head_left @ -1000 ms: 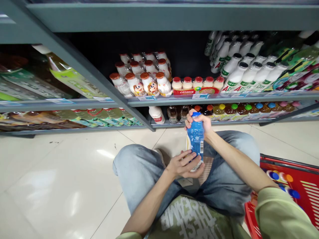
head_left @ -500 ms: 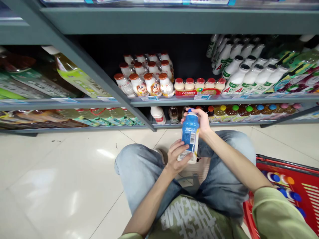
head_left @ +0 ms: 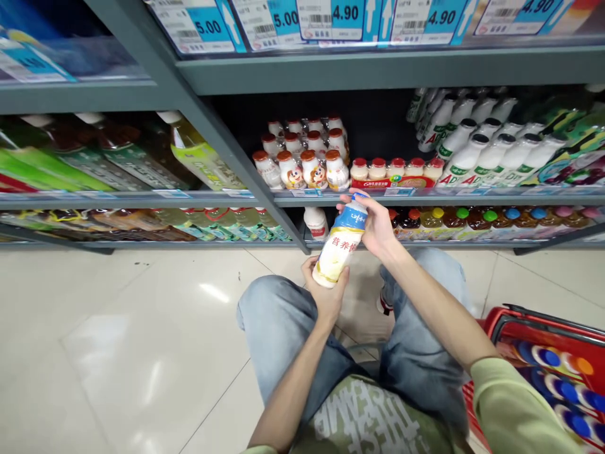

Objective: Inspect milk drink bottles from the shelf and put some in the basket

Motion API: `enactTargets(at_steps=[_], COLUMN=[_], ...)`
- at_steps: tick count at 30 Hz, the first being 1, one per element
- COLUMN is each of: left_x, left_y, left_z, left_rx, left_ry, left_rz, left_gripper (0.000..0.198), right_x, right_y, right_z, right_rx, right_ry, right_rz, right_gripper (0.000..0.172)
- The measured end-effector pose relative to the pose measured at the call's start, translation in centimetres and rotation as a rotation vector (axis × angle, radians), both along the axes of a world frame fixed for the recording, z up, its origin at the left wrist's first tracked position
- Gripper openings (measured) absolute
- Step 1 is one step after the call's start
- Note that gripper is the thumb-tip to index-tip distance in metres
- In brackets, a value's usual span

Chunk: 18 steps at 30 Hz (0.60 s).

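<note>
Both my hands hold one drink bottle [head_left: 336, 252] above my knees, tilted with its blue cap toward the shelf. Its front label, white and yellow with red characters under a blue band, faces up at me. My left hand [head_left: 326, 293] is closed around the bottle's base, thumb and fingers on opposite sides. My right hand [head_left: 375, 227] grips the cap end, its fingers wrapped over the blue cap, which is partly covered.
Ahead, the lower shelf [head_left: 227, 202] carries small red-capped bottles [head_left: 312, 170], a red-banded pack [head_left: 394, 176] and white black-capped bottles [head_left: 472, 161]. Coloured-cap bottles [head_left: 456, 217] stand below. To my right is a red basket [head_left: 496, 321] holding several capped bottles. Price tags [head_left: 326, 22] line the upper shelf.
The bottle has been turned from its barcode side to its front label and leans more to the left. My left hand now cups its base. The view has shifted, showing more price tags.
</note>
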State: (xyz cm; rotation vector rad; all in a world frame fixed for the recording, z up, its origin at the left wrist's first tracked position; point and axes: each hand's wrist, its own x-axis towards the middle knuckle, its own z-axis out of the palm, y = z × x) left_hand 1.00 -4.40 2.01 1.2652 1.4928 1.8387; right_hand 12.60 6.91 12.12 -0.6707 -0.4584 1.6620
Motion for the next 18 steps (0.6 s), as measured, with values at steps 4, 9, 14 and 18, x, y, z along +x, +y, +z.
enactTargets(at_steps=[4,9,14,18], left_x=[-0.9,-2.1,-3.4,-3.4], left_y=[-0.2,-0.1,1.4,2.4], left_z=[-0.4,0.7,1.2,0.4], left_rx=[-0.036,-0.123,-0.358,-0.542], left_ry=[-0.033,-0.192,-0.979,-1.226], left_rz=[0.022,0.001,-0.113,-0.200], left_gripper=[0.065,0.067,0.057,0.046], right_x=[-1.4,-2.0,-1.2,-1.3], right_y=[0.3,0.0,-0.2,-1.5], right_z=[-0.3,-0.1,-1.1,-4.5], right_rx=[0.010,0.084,0.200,0.199], right_ry=[-0.007,-0.076,-0.205,-0.416], right_rz=[0.018,0.070,0.194,0.186], right_gripper=[0.037,0.051,0.068,0.091])
